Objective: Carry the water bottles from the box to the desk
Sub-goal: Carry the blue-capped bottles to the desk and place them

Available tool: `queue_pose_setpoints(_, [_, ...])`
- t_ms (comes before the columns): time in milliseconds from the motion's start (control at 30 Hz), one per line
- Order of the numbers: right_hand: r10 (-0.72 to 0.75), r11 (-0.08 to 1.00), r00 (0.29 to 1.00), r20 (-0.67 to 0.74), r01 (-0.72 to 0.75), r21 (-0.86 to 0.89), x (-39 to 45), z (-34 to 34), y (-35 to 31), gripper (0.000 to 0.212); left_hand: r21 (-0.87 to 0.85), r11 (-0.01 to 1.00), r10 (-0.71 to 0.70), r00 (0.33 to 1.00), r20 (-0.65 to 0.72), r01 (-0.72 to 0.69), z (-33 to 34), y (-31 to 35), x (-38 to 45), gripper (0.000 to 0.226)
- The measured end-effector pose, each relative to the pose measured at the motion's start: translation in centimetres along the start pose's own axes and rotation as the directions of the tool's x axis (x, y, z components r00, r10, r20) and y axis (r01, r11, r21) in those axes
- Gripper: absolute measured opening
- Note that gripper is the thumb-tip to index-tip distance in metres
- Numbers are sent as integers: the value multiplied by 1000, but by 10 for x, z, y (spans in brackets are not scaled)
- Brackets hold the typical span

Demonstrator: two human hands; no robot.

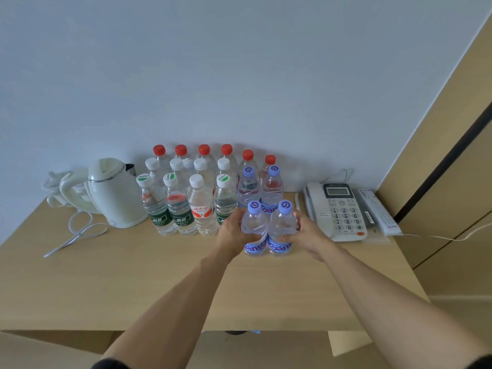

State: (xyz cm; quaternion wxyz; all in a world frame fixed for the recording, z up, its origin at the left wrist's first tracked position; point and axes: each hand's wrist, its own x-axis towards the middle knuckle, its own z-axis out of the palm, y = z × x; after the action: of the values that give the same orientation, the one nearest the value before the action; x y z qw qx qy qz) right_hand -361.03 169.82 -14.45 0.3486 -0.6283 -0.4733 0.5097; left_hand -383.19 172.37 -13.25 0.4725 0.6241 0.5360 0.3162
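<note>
Nearest, the left hand [234,233] and right hand [303,230] each curl their fingers round an upright purple-capped bottle: left bottle [254,230], right bottle [282,230], caps up, side by side on the desk [133,275]. Their bases look seated, though that is hard to confirm. Behind, rows of bottles [191,187] overlap, rear labels hidden.

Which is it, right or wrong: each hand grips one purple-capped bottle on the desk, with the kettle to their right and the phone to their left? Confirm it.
Wrong on the sides. In the head view the left hand and right hand each grip a purple-capped bottle, but the kettle stands to their left and the phone to their right.
</note>
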Motion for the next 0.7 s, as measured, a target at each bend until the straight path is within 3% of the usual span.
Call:
queue_pose_setpoints(167, [-35, 991, 999, 14, 37, -129, -4, -5, -3, 79, 52, 999, -4, 1000, 1, 4, 1, -1, -6, 62])
queue_pose_setpoints(300, [-76, 979, 997, 3, 75, -189, -8, -6, -7, 77, 221, 974, 47, 999, -4, -45, -2, 11, -11, 66])
queue_pose_setpoints(400, [-177, 954, 981, -77, 151, -260, -12, -7, -19, 67, 518, 845, 202, 977, -75, -134, -11, 33, -10, 73])
queue_pose_setpoints(467, [-267, 912, 956, -120, 210, -351, -14, -7, -28, 58, 640, 752, 264, 962, -74, -157, -14, 49, -8, 66])
queue_pose_setpoints(600, [-326, 851, 933, -152, 219, -477, -17, 0, -37, 51, 737, 654, 256, 967, -5, -169, -13, 69, 2, 43])
queue_pose_setpoints(700, [-319, 855, 935, -155, 214, -472, -19, 1, -37, 47, 757, 633, 219, 975, 30, -165, -11, 76, 12, 34])
